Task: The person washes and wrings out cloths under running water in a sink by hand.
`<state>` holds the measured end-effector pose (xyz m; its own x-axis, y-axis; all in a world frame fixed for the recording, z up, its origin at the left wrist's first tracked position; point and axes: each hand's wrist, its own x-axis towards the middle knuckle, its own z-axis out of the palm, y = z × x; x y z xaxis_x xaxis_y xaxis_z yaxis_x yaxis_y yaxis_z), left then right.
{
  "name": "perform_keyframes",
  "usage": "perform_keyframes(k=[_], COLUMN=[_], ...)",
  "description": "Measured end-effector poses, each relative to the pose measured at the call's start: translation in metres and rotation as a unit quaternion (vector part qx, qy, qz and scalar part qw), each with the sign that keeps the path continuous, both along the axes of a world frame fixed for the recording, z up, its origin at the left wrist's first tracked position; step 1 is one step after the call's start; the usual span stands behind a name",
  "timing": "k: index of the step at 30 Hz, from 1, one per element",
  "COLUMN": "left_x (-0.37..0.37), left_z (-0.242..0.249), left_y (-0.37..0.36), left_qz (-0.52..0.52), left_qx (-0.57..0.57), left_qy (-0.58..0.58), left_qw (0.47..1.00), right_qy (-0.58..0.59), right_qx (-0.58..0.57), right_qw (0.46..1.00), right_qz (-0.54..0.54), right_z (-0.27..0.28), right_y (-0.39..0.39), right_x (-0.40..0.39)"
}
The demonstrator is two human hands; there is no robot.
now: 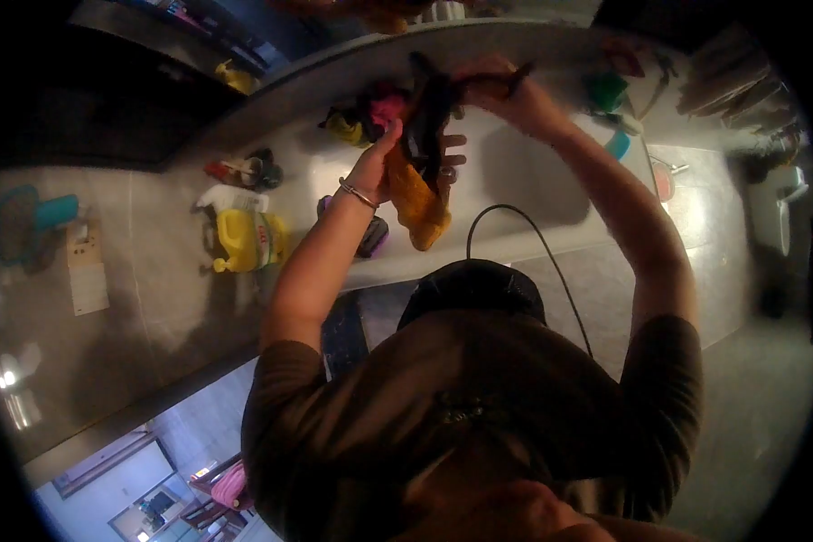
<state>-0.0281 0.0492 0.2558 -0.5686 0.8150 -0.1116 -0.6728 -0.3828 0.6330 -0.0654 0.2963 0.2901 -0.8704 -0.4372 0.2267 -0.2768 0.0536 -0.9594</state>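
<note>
An orange-and-black item (418, 194), soft and cloth-like, hangs over the white tub; its exact kind is hard to make out. My left hand (387, 164) is wrapped round its middle, fingers showing on the far side, with a metal bracelet on the wrist. At the item's upper dark end, my right hand (506, 99) is closed on a dark strap-like part that sticks out past the fingers. Below my left hand, the orange end dangles. Close by in the tub are a pink-and-black bundle (387, 107) and a purple-and-dark bundle (370, 233).
The white tub (515, 237) spans the middle. On the left ledge stand a yellow jug (244, 240) and a white bottle (230, 197). A dark hose (551, 257) curves over the tub's near rim. Green and teal items (607, 92) lie at its right end.
</note>
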Motion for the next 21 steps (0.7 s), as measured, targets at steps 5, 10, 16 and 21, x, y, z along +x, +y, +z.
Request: perform_keyframes(k=[5,10,16,21], left_x=[0.006,-0.001,-0.004,-0.015], left_z=[0.017,0.006,0.0,-0.011], left_y=[0.005,0.004,-0.004,-0.037], left_qz=[0.08,0.128,0.112,0.169], left_qx=[0.002,-0.022,0.007,-0.111], left_qy=[-0.016,-0.028,-0.027,0.002], left_qw=[0.997,0.991,0.993,0.979], right_qy=[0.162,0.35,0.202,-0.066], right_qx=[0.09,0.212,0.137,-0.017], right_qw=[0.982,0.911,0.97,0.996], right_qz=[-0.03,-0.044,-0.009,-0.063], right_z=[-0.002,0.011,0.004,0.046], right_y=[-0.025,-0.034,-0.032,-0.015], right_x=[0.028,0.042,0.023,0.016])
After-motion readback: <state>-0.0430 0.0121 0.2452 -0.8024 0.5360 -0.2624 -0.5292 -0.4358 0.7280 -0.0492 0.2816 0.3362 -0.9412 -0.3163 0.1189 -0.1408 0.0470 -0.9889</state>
